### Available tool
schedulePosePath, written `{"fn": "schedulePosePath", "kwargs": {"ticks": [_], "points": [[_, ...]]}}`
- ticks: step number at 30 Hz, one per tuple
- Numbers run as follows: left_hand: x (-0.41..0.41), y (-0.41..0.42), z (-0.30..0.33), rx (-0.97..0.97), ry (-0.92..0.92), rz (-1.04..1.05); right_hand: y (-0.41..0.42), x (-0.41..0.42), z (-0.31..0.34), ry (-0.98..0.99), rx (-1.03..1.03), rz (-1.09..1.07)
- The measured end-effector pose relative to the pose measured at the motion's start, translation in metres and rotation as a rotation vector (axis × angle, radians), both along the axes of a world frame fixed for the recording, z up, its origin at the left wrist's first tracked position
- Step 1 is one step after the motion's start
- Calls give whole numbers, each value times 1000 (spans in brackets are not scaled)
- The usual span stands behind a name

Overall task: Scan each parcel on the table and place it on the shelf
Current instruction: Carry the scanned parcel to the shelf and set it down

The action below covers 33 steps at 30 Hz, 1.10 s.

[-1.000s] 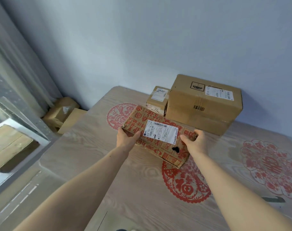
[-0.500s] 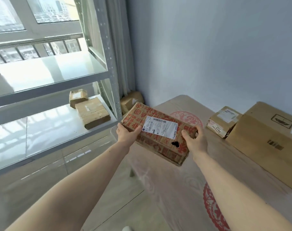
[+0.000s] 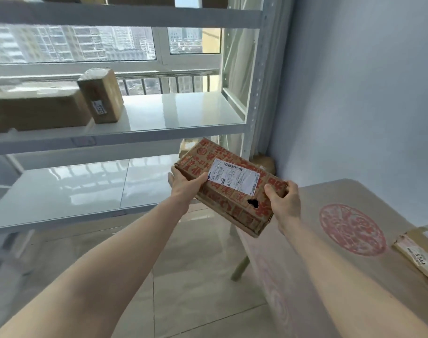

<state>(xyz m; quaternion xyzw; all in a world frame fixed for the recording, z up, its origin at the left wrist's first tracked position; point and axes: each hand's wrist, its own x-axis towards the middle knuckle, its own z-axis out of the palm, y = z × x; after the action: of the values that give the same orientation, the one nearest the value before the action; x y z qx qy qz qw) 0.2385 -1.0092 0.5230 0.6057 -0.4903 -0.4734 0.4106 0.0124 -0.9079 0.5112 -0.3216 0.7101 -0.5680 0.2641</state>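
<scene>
Parcel (image 3: pixel 232 189) with the red print sits in mid-air at the centre of the frame, label (image 3: pixel 233 178) up, held off the table and short of the shelf. My left hand (image 3: pixel 183 182) grips its upper-left end, thumb on the top face and fingers underneath; my right hand (image 3: pixel 285 201) grips the lower-right end the same way. I hold it by both short ends so the barcode stays uncovered and the long box stays level enough to slide in flat. A dark hole shows in its top face near my right thumb, so I judge the cardboard weak there and keep my grip off it.

Ahead, filling the left half of the frame, is the white metal shelf (image 3: pixel 183 113). Its middle board carries two brown boxes (image 3: pixel 100 96) at the upper left, blurred, and is bare to their right; that bare stretch looks like the natural spot. A lower board (image 3: pixel 86 189) is glossy and reflects the window.

At lower right is the table (image 3: pixel 330 240), wood-grain cover with a red round paper-cut pattern (image 3: pixel 352 229), and another parcel (image 3: pixel 418 250) at its right edge, possibly not yet scanned. Behind are a window with railings, a pale blue wall and a tiled floor.
</scene>
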Motion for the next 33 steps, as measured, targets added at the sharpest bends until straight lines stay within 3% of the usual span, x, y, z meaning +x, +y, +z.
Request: {"fn": "schedulePosePath", "kwargs": {"ticks": [8, 16, 24, 33], "points": [[89, -93, 24, -27, 129, 11, -99, 82, 23, -22, -41, 51], [150, -196, 47, -110, 83, 4, -196, 143, 43, -80, -65, 65], [168, -300, 70, -69, 139, -29, -291, 171, 61, -94, -75, 15], [175, -417, 75, -26, 157, 23, -415, 175, 80, 75, -18, 14]]}}
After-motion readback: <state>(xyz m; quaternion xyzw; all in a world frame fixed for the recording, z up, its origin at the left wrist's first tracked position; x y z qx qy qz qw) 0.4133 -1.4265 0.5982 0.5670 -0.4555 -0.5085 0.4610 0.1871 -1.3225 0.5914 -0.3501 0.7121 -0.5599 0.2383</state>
